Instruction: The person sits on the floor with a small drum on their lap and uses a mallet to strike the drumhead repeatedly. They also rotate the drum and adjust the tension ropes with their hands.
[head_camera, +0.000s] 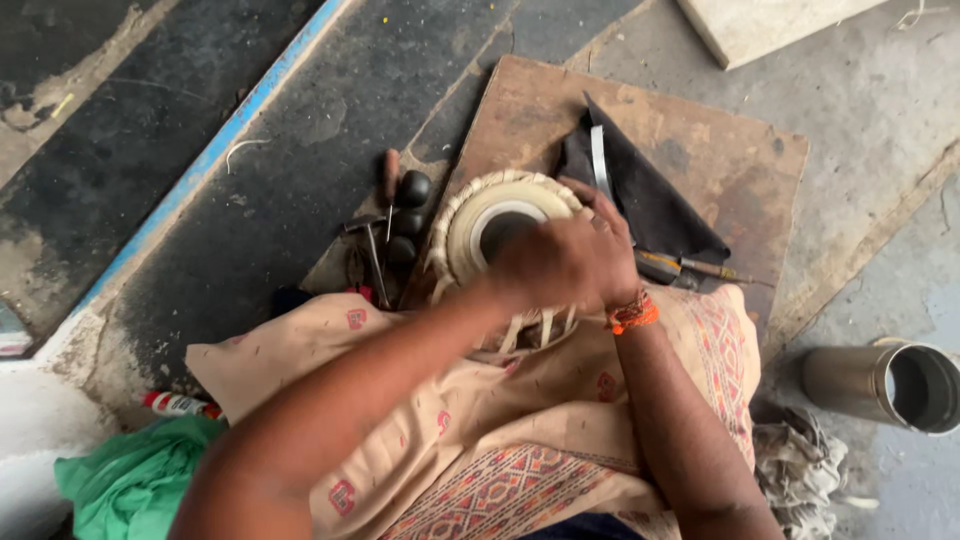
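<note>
A small hand drum (478, 215) with a pale skin head, a dark centre patch and woven leather lacing rests tilted against a patterned tan cloth (520, 440) on my lap. My left hand (540, 265) lies over the drum head, fingers curled against the dark patch. Beside and partly behind it, my right hand (605, 245), with an orange thread at the wrist, presses on the drum's right rim. What either hand grips beneath the fingers is hidden.
A brown board (700, 120) lies under the drum, bearing a black cloth (650, 200) and a metal strip (599, 160). Hammer (375, 250) and dark round stones (412, 188) sit left. A metal cylinder (885, 380) lies right, green cloth (130, 480) lower left.
</note>
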